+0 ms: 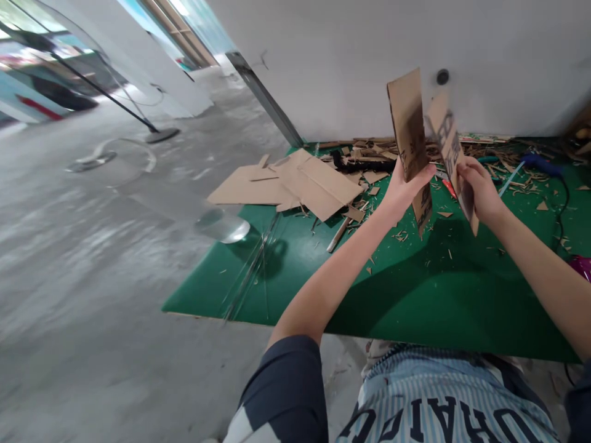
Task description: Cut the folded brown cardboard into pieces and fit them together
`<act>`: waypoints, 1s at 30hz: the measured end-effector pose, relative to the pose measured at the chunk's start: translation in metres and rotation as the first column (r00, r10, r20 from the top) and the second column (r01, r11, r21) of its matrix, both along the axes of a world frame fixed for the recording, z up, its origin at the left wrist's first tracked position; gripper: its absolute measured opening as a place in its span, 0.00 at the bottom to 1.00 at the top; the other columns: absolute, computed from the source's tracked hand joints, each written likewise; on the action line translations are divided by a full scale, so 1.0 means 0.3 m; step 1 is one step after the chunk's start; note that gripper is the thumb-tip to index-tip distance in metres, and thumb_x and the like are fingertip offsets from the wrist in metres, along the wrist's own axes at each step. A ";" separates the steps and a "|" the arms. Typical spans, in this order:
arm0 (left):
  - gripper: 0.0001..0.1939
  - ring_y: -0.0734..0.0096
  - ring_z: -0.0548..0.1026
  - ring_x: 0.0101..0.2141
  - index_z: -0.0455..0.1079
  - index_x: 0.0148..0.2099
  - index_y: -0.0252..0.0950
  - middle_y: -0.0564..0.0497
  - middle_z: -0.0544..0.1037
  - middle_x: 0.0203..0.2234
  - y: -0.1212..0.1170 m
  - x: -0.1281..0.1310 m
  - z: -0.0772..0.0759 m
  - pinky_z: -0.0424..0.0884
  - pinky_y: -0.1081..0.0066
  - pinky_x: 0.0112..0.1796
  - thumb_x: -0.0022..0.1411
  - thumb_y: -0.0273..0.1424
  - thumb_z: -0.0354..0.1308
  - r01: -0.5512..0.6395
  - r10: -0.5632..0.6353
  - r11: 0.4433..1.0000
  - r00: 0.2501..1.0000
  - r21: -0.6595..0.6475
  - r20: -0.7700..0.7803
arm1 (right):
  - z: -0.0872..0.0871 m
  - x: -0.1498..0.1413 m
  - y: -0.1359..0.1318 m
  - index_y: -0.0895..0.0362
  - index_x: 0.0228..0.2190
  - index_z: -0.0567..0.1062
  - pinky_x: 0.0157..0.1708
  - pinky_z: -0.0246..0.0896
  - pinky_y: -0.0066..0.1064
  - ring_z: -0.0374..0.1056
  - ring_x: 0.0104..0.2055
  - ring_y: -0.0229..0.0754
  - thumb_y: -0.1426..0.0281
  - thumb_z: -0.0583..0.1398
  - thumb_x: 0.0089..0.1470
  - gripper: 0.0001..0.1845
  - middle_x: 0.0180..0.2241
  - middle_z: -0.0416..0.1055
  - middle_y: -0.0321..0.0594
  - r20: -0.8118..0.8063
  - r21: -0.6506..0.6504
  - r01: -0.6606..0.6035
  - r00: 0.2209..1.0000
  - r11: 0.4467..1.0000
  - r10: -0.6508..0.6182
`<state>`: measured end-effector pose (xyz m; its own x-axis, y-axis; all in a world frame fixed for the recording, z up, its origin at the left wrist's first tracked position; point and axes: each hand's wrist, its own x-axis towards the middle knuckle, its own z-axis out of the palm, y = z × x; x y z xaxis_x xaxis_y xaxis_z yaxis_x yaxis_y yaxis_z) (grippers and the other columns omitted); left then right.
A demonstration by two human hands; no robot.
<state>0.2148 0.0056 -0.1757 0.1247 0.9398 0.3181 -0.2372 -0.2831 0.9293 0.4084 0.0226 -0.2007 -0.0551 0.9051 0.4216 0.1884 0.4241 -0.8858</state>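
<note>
My left hand (406, 187) grips a long rectangular piece of cardboard (407, 117), held upright above the table with dark print low on its face. My right hand (478, 187) holds a second cardboard piece (447, 138), tilted and printed with dark characters. The two pieces are apart, facing each other with a narrow gap between them. Below and behind my hands, cardboard scraps and shavings lie on the green tabletop (415, 295). A red-handled tool (449, 187) lies behind the pieces, partly hidden.
Larger flat cardboard sheets (318, 181) lie to the left. Thin clear rods (253, 264) and a transparent round object (224, 226) sit near the left edge. A blue hot glue gun (542, 164) with a cord is at right. A white wall (369, 61) rises behind.
</note>
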 end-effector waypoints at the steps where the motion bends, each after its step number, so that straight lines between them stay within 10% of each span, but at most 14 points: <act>1: 0.38 0.48 0.73 0.59 0.68 0.51 0.44 0.48 0.77 0.51 0.006 -0.003 -0.002 0.67 0.49 0.62 0.46 0.62 0.69 -0.005 0.005 1.000 1.000 0.007 -0.006 | -0.003 -0.001 0.008 0.48 0.38 0.74 0.52 0.68 0.50 0.72 0.51 0.53 0.39 0.62 0.51 0.27 0.41 0.76 0.40 -0.090 -0.044 0.022 0.996 0.999 -0.026; 8: 0.36 0.48 0.75 0.55 0.69 0.48 0.45 0.48 0.76 0.48 0.023 -0.012 -0.007 0.71 0.52 0.56 0.46 0.61 0.69 -0.003 0.003 1.000 1.000 -0.009 -0.022 | -0.009 0.003 0.044 0.47 0.41 0.72 0.54 0.70 0.55 0.73 0.53 0.54 0.46 0.66 0.51 0.23 0.47 0.77 0.39 -0.309 -0.007 0.137 0.942 0.990 -0.133; 30: 0.36 0.50 0.74 0.57 0.71 0.51 0.45 0.48 0.77 0.50 0.002 0.014 -0.028 0.68 0.50 0.61 0.47 0.59 0.70 -0.019 0.019 1.000 1.000 0.009 0.015 | -0.012 -0.045 -0.020 0.47 0.40 0.70 0.52 0.69 0.53 0.71 0.51 0.52 0.50 0.63 0.58 0.17 0.39 0.71 0.39 -0.152 0.201 0.165 0.979 0.966 -0.136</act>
